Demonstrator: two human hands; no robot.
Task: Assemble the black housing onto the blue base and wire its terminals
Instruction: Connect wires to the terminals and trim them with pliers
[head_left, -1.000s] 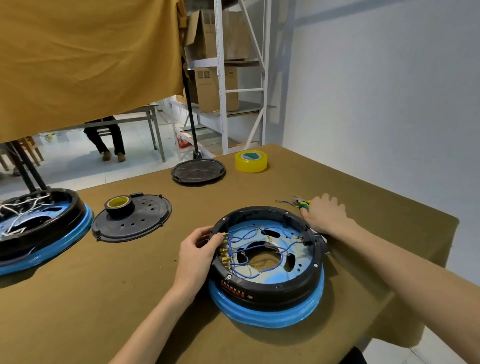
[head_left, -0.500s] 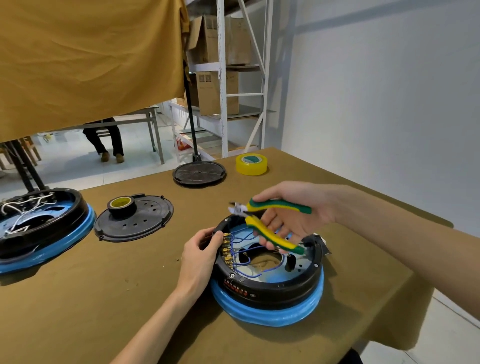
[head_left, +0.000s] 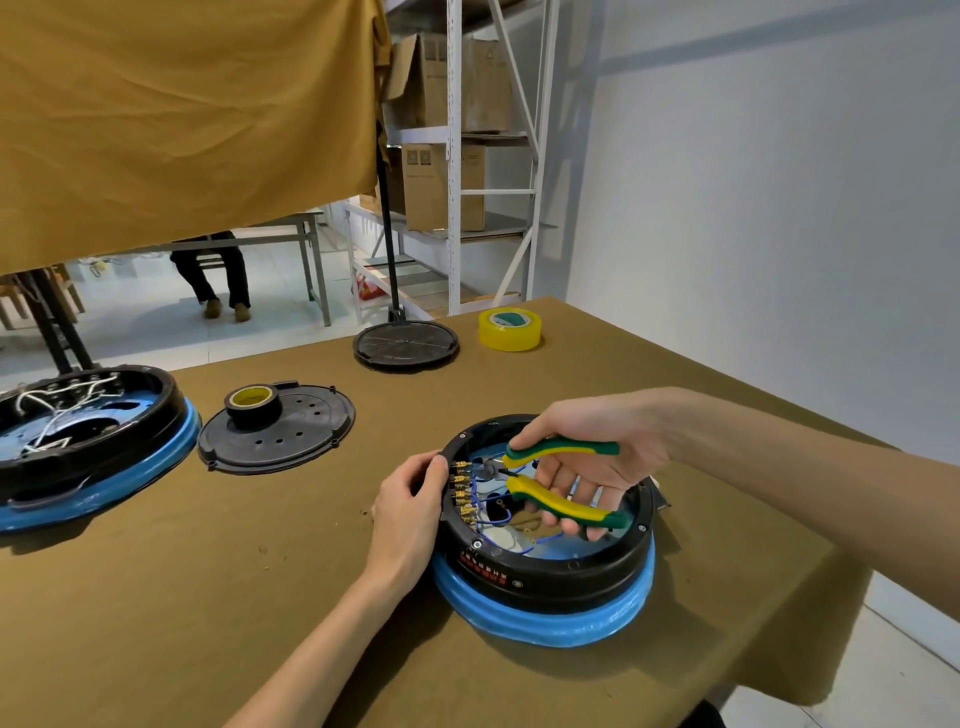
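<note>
The black housing (head_left: 545, 564) already sits on the blue base (head_left: 540, 613) at the near table edge, so wiring is in hand. The left hand (head_left: 410, 512) grips its rim while the right hand (head_left: 592, 467) holds the pliers (head_left: 558, 480), handles spread, nose near the brass terminals (head_left: 462, 491); next, the nose likely needs careful placing on 1 blue wire (head_left: 485, 512).

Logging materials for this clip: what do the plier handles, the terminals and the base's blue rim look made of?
Plier handles: soft matte rubber or plastic sleeves, green and yellow. Terminals: brass-like metal, judging by their gold glint. Blue base: probably glossy plastic or a film wrap; the creased, shiny rim leaves it open.
</note>
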